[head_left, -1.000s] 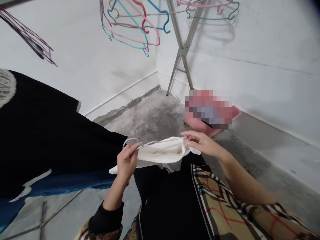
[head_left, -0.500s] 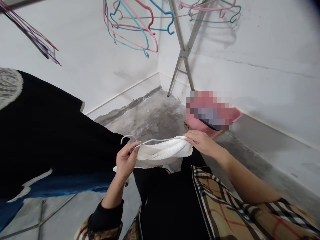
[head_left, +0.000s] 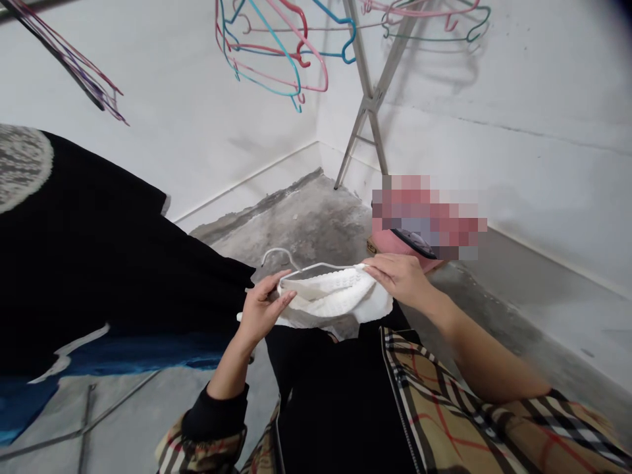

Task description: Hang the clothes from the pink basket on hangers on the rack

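A small white knitted garment (head_left: 336,299) is stretched over a white wire hanger (head_left: 296,266) at waist height in front of me. My left hand (head_left: 261,313) pinches the garment's left end together with the hanger near its hook. The fingers of my right hand (head_left: 402,276) are closed on the garment's right end and the hanger's tip. My sleeves are plaid and my trousers black.
A black and blue garment (head_left: 89,263) hangs at the left. Several coloured wire hangers (head_left: 276,46) hang from a metal rack (head_left: 370,99) above. A pink object (head_left: 419,240) lies on the concrete floor by the white wall corner.
Both hands have shifted slightly right and closer together, bunching the white garment on the hanger. The hanger's hook now sticks up further right.
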`<move>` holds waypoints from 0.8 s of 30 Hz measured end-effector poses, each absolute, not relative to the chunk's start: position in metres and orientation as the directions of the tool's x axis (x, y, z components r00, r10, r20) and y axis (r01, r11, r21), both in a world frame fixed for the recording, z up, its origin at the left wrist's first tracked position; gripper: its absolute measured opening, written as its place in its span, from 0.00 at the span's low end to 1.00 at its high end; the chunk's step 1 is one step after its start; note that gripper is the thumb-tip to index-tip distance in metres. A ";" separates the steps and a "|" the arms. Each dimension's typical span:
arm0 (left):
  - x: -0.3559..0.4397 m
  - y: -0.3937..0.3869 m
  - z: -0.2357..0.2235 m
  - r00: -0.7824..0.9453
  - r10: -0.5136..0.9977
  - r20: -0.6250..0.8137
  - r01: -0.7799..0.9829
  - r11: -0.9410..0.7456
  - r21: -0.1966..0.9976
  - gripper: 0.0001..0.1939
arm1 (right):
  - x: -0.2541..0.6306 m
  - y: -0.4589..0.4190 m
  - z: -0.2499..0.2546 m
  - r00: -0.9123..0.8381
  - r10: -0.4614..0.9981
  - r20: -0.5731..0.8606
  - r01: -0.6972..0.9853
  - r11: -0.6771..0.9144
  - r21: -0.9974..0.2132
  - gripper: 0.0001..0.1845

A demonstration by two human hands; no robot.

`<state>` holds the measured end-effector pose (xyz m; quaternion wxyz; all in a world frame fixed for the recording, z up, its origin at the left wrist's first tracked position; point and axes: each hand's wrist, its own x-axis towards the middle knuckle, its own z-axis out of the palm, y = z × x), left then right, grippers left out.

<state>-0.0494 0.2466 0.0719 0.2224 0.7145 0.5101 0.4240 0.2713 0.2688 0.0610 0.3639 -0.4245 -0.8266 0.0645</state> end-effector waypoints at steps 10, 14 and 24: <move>-0.077 0.245 0.059 0.053 0.944 0.325 0.597 -0.291 0.747 0.10 | 0.292 0.267 0.064 -0.331 0.727 0.602 0.663 0.633 -0.399 0.15; -0.074 0.244 0.061 0.065 0.929 0.365 0.558 -0.337 0.759 0.08 | 0.294 0.266 0.064 -0.334 0.722 0.606 0.652 0.641 -0.404 0.14; -0.073 0.244 0.057 0.034 0.920 0.391 0.531 -0.348 0.772 0.06 | 0.298 0.265 0.062 -0.312 0.717 0.624 0.651 0.639 -0.410 0.13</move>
